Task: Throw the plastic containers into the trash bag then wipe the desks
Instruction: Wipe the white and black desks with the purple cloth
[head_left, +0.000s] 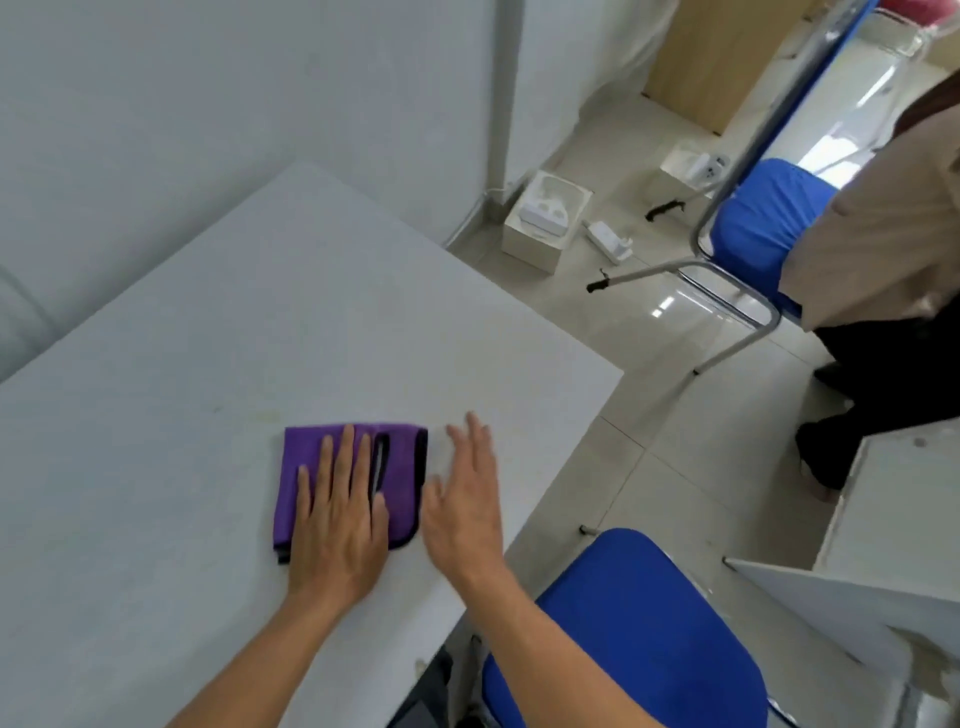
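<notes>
A folded purple cloth with a dark edge lies flat on the white desk, near its right side. My left hand presses down on the cloth with straight, spread fingers. Just to the right of the cloth, my right hand is held with its fingers straight, at or just above the desk top and apart from the cloth. No plastic container or trash bag is in view.
A blue chair stands at the desk's right edge. A second blue chair with a metal frame is further back, where a person sits. Cardboard boxes lie on the tiled floor. Another white desk is at right.
</notes>
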